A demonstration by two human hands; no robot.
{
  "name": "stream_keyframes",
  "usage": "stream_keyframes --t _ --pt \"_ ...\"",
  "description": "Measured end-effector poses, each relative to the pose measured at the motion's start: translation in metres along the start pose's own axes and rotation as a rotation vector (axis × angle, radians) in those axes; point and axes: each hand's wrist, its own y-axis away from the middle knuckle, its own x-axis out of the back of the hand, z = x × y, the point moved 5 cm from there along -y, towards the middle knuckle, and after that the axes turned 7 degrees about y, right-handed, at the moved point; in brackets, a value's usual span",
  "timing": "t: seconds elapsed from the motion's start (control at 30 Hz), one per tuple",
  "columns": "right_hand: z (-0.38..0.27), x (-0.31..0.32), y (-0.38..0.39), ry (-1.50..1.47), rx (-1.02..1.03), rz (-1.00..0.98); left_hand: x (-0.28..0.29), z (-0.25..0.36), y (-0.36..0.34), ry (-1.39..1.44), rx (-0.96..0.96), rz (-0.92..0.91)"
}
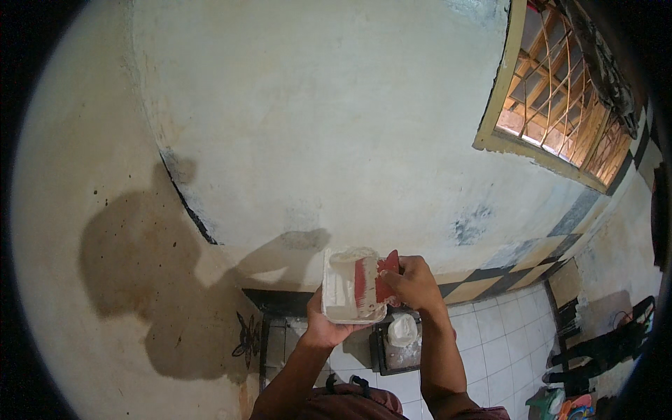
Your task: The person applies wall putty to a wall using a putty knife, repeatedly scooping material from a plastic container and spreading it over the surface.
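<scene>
My left hand (327,327) supports a white rectangular tub (326,283) from below and at its left side, with the fingers wrapped under it. White paste (343,269) coats the inside of the tub. In my right hand (414,283) is a red putty scraper (360,288), gripped between thumb and fingers. The scraper lies across the right part of the tub and carries a band of white paste. Both hands are in front of a pale wall (315,140) with worn, patchy paint.
Below, a dark-edged stand (381,357) on the tiled floor (490,329) bears a white bag or bowl-like thing (402,330). A barred window (560,98) is at the upper right. Black and tan checks (497,278) run along the wall's foot. Colourful items (570,406) lie lower right.
</scene>
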Motion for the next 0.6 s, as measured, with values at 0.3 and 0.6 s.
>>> stream_keyframes --t 0.3,0.6 --pt "-0.006 -0.027 -0.003 -0.187 0.027 -0.059 0.006 -0.007 -0.003 -0.017 0.041 0.013" --pt "-0.002 -0.024 -0.004 -0.041 0.074 0.016 0.004 -0.004 0.000 -0.009 0.002 0.010"
